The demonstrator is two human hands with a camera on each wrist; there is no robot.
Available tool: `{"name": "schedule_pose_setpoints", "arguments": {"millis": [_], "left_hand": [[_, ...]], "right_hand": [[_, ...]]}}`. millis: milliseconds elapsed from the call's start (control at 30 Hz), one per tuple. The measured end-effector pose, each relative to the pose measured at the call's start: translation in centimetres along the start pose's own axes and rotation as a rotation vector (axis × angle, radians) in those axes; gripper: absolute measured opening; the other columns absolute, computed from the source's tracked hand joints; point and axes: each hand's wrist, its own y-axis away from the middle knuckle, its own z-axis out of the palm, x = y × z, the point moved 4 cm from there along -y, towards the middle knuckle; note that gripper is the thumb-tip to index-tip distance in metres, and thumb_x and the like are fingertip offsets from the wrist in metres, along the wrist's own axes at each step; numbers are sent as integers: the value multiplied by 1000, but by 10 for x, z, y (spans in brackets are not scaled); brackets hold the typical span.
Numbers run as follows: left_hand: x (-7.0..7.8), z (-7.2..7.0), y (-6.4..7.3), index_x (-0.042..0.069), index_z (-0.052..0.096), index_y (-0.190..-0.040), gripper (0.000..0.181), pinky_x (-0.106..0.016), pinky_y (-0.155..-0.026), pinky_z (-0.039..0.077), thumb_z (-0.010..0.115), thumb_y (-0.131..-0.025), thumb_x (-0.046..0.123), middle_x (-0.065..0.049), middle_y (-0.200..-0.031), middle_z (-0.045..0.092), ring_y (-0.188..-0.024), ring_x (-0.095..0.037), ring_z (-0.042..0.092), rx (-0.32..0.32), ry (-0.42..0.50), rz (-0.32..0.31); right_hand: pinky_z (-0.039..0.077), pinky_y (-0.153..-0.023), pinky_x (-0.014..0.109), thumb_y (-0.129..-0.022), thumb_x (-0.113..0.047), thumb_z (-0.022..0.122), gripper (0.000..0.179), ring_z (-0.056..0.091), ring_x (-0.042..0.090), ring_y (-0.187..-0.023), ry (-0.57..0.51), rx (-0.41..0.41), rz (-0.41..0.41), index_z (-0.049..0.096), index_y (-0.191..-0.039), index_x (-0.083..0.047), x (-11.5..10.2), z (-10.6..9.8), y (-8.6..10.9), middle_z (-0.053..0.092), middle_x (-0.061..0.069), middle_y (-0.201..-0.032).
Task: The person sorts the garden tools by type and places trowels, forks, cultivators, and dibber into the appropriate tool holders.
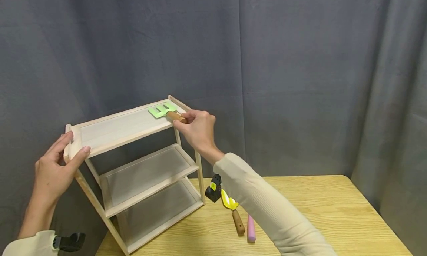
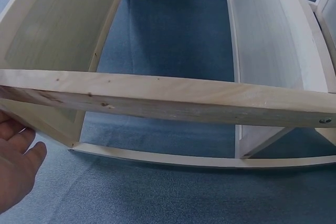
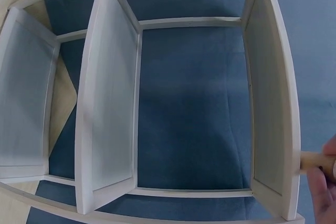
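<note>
In the head view, a three-tier wooden shelf (image 1: 151, 191) stands on the table. My left hand (image 1: 55, 167) grips the left end of its top tier, thumb over the front edge; the left wrist view shows the fingers (image 2: 20, 141) beside the end frame. At the top tier's right end, my right hand (image 1: 199, 130) pinches the wooden handle of a small green garden fork (image 1: 162, 110). The fork's tines lie over the top panel. In the right wrist view the handle (image 3: 313, 162) shows between thumb and fingers, its green head hidden behind the tier.
Right of the shelf, a yellow garden trowel (image 1: 238, 222) with a wooden handle lies on the wooden table (image 1: 320, 211). Beside it is a pink handle (image 1: 251, 230), partly covered by the right sleeve. A grey curtain (image 1: 293, 82) hangs behind.
</note>
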Motion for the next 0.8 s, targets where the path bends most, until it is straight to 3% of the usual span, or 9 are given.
{"name": "schedule_pose_setpoints", "arguments": {"millis": [800], "left_hand": [[-1,3,1,13,43,-133,58,-11,-94,24,66,-80,21,-2,-137,37,-122,0,29,-5,15,-20]], "right_hand": [[45,-50,18,-68,-20,71,14,56,0,-57,-52,3,58,66,-77,-10,0,8,5,62,-5,-66]]}}
